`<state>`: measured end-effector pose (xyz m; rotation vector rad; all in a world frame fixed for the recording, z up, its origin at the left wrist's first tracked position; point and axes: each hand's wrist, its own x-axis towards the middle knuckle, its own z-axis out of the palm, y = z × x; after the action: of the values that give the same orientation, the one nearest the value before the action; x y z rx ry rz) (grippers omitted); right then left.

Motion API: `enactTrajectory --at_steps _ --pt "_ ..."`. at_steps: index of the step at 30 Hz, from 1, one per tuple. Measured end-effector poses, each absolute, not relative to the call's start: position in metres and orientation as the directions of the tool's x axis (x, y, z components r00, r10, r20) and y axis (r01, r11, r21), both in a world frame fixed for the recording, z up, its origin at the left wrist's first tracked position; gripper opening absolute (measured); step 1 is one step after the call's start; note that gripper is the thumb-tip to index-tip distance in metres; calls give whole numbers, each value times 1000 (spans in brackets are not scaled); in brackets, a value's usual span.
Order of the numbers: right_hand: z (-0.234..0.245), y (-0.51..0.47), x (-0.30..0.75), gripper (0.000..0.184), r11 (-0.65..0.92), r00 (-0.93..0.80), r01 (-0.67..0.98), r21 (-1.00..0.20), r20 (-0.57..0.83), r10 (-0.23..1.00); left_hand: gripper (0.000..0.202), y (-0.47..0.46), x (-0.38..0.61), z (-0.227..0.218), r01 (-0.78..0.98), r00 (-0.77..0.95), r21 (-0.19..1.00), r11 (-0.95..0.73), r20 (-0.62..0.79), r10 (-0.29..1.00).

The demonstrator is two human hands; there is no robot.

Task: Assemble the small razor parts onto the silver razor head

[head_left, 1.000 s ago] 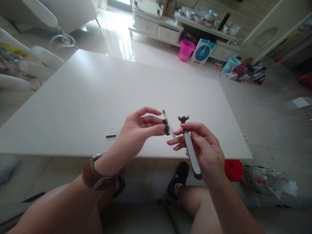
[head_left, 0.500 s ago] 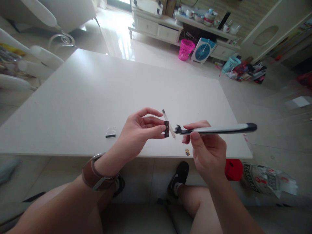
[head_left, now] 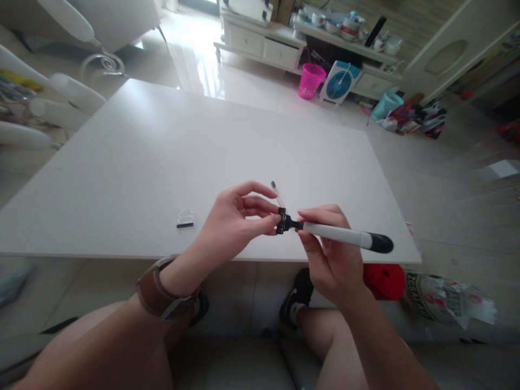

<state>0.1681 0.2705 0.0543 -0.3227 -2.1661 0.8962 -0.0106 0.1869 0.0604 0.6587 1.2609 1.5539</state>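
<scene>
My left hand (head_left: 244, 214) pinches a small black razor head (head_left: 280, 222) between thumb and fingers, above the table's front part. My right hand (head_left: 331, 244) is closed around a white and black razor handle (head_left: 341, 233). The handle's black neck meets the razor head; whether the two are locked together I cannot tell. Just behind them lies a thin pale stick with a dark tip (head_left: 273, 186), partly covered by the fingers. To the left of my left hand a small clear plastic case with a black strip (head_left: 186, 220) rests on the table.
The white table (head_left: 182, 146) ends at a front edge just above my knees. On the floor to the right are a red container (head_left: 384, 281) and a printed plastic bag (head_left: 450, 298). A pink basket (head_left: 311, 81) and a blue fan (head_left: 340, 82) stand beyond the table.
My right hand has moved left and tilted the razor handle, so its neck now meets the razor head. My left hand has shifted slightly right, still holding the head.
</scene>
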Motion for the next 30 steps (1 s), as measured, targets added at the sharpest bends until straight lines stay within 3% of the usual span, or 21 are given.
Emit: enactTrajectory --at_steps 7,16,24,30 --pt "59 272 167 33 825 -701 -4 -565 590 400 34 187 -10 61 -352 -361 934 59 -194 912" --pt "60 272 167 28 846 -697 32 -532 595 400 40 185 -12 58 -435 -317 897 77 -233 919" --pt "60 272 168 29 842 -698 28 -539 593 403 39 185 -13 54 -475 -268 872 118 -271 925" --pt "58 271 168 28 779 -666 0 -627 581 467 43 185 -13 55 -566 -193 808 163 -322 927"
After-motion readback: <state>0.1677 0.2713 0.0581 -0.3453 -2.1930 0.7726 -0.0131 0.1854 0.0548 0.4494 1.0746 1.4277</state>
